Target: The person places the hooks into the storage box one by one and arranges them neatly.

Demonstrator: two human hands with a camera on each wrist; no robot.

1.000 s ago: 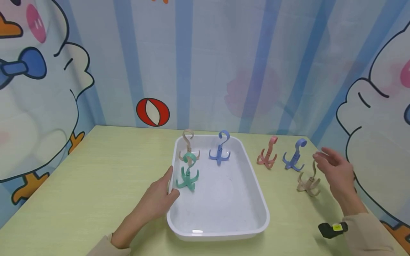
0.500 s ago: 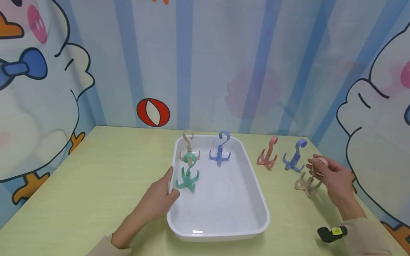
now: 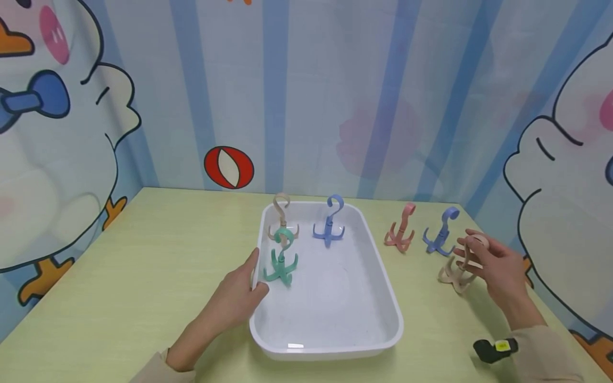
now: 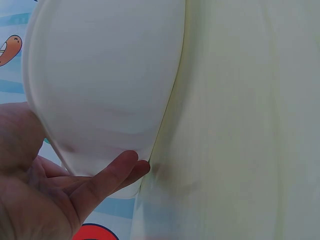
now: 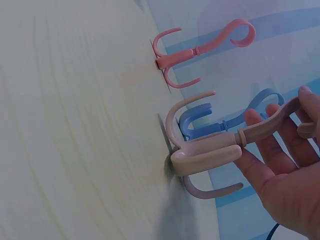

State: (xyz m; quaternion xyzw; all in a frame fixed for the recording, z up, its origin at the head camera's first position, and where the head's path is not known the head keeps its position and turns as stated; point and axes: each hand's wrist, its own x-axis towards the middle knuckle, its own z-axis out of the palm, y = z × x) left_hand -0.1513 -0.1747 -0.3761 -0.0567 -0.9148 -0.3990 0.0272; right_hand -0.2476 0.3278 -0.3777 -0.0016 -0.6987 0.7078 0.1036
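A white plastic tray (image 3: 330, 303) stands on the table, and my left hand (image 3: 232, 298) pinches its left rim, thumb over the edge. From the left wrist view, the fingers (image 4: 107, 182) lie against the tray's outer wall. On the right, my right hand (image 3: 503, 268) holds a beige four-claw hanging hook (image 5: 207, 152) by its curved upper stem. The hook's claws point down, at the tabletop. Just beyond it are a blue claw hook (image 3: 438, 239) and a pink claw hook (image 3: 399, 236), both upright on the table.
Inside the tray stand a green claw hook (image 3: 281, 266), a second beige hook (image 3: 281, 213) behind it and another blue hook (image 3: 328, 229) at the back. A cartoon-printed curtain (image 3: 311, 106) closes off the table's (image 3: 182, 239) far edge and both sides.
My right hand has come down onto the right-hand beige hook and taken hold of its stem. That hook has shifted slightly left. The left hand and tray have stayed put.
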